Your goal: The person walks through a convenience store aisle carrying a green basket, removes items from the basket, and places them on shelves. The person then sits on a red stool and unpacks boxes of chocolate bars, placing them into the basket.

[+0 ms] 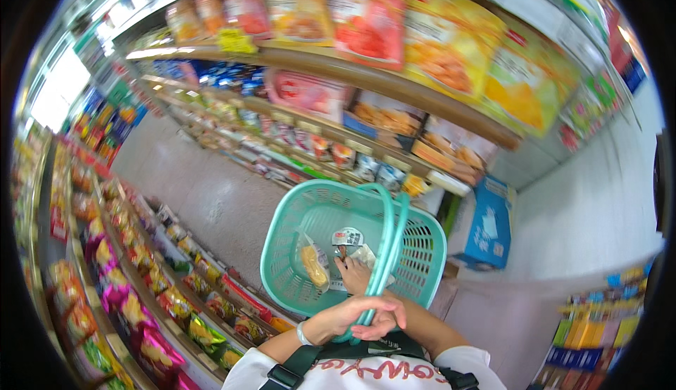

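A teal plastic shopping basket [268, 252] is in front of my body, its two handles [390, 231] raised together. My left hand [364, 316] is under and around the handles near my chest, palm partly upward and fingers loosely curled. My right hand [354, 274] reaches down inside the basket, fingertips at a clear packet with a white label [347, 237]. Whether the fingers grip this packet cannot be told. Just left of that hand lies a wrapped yellow bread roll [315, 267]. A whitish wrapper [364, 255] lies beside the fingers, partly covered.
Shelves ahead hold large yellow and pink snack pouches [369, 20], with boxed and bagged goods below. Packaged snacks [153, 337] line a shelf at left. A blue carton [488, 223] stands on the floor right of the basket, near a pale wall [581, 194].
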### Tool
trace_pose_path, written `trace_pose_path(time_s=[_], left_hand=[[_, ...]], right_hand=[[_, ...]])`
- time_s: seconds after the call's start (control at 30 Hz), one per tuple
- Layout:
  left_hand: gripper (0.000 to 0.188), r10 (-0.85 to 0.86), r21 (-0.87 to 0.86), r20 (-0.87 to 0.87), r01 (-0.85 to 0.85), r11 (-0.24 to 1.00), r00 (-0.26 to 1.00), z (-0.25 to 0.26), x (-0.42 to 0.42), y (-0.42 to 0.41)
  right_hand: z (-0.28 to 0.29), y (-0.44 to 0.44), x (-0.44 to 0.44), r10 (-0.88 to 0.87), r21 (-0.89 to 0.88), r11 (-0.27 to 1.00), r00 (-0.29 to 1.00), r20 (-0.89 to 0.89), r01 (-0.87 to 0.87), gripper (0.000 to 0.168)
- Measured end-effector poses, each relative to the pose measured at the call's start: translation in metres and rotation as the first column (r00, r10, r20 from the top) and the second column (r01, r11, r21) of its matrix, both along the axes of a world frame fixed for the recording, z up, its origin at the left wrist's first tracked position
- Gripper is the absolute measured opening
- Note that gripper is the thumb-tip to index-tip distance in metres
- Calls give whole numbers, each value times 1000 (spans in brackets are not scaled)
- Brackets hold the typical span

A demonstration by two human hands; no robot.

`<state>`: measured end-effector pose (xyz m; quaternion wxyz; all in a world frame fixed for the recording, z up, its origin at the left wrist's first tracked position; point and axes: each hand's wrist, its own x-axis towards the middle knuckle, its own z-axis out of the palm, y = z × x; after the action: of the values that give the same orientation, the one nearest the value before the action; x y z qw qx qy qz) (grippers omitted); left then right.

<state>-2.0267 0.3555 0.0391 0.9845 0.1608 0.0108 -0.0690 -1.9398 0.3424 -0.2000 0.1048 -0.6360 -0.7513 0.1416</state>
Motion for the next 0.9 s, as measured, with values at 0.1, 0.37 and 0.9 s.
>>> trace_pose_path(time_s=[0.1,0.37,0.9], left_hand=[[36,75,47,19,-76,996,997,4,-21,12],[38,228,158,93,-241,958,969,-7,-114,89],[40,624,138,46,-624,769,780,2,-280,217]], right_hand=[[17,18,-15,97,-26,995,995,-30,-97,51],[16,122,-130,432,113,896,902,6,-429,57],[29,311,-300,562,-33,758,677,-474,-652,58]])
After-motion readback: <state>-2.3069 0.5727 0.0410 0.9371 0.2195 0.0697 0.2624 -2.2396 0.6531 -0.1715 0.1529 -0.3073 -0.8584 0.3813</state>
